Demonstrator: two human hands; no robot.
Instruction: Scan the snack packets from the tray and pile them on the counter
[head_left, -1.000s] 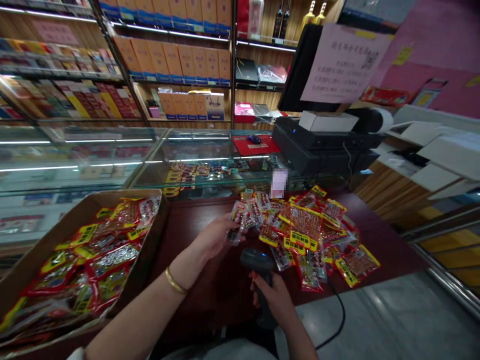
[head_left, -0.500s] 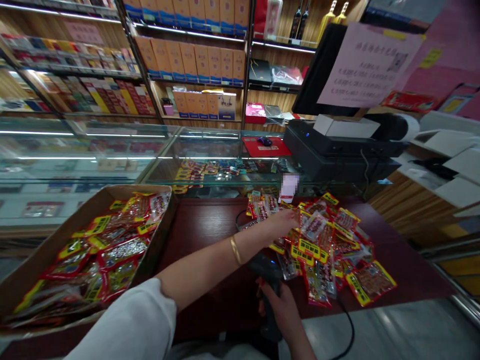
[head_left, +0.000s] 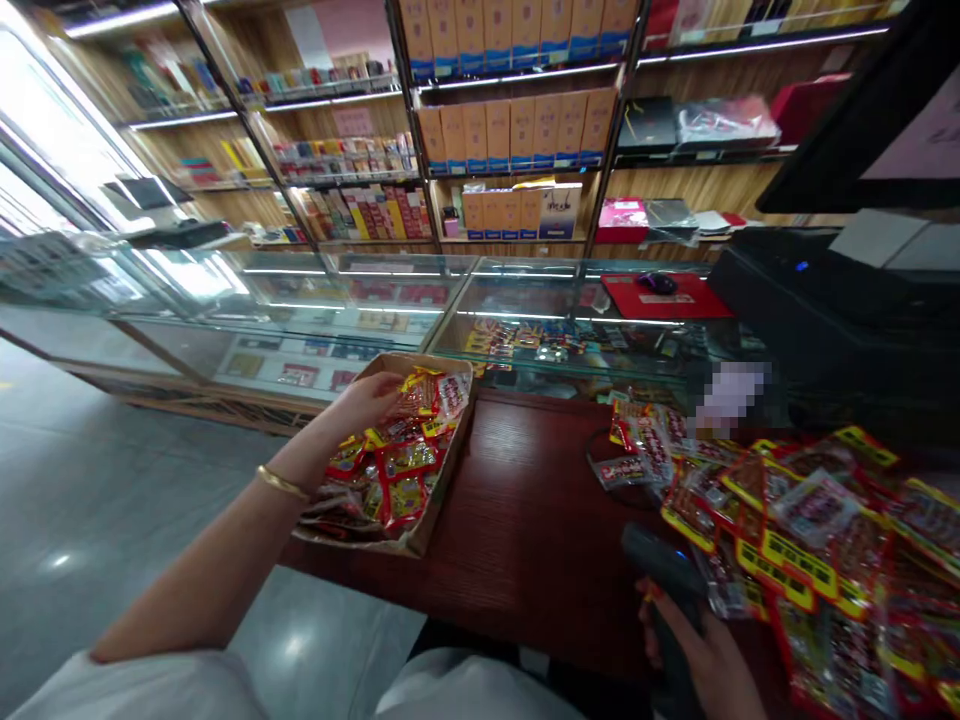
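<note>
My left hand (head_left: 369, 400), with a gold bangle (head_left: 283, 483) at the wrist, reaches over the far left part of a cardboard box (head_left: 444, 490). Its fingers are drawn together beside the yellow edges of snack packets (head_left: 409, 458) in the box; whether a packet is between them is unclear. In my right hand (head_left: 694, 640) is a black handheld barcode scanner (head_left: 667, 580), gripped by its handle, with a blue light on its head. Beyond it, to the right, lies a loose pile of red and yellow snack packets (head_left: 802, 540).
The dark red wooden table (head_left: 525, 500) carries the box and pile. Behind it runs a glass display counter (head_left: 360, 285) with a mouse (head_left: 657, 284) on a red mat (head_left: 697, 300). A monitor (head_left: 832, 130) stands at right. Shelves hold boxed goods (head_left: 517, 130).
My left hand has left the packet pile and swung left to the box. The view has turned left. My right hand still holds the scanner.
</note>
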